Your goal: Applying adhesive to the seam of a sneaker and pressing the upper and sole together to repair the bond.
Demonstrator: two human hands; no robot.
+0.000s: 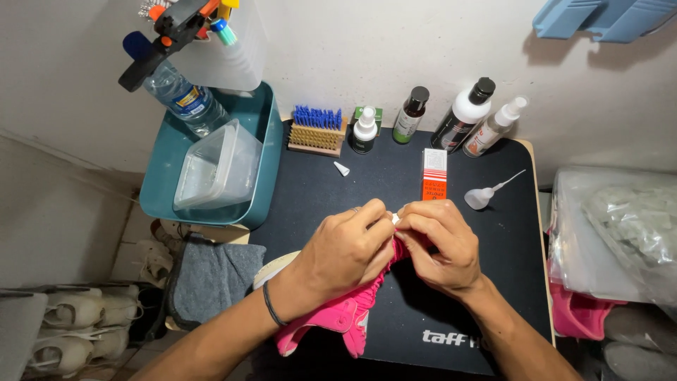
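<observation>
Black mat (395,183), crumpled pink shoe (338,314)

Four bottles (411,115), two brushes (316,130), one box (434,174)

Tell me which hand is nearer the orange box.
Right. The right hand sits just below the orange box, fingertips almost under it. The left hand lies farther off, below and to the box's left.
</observation>
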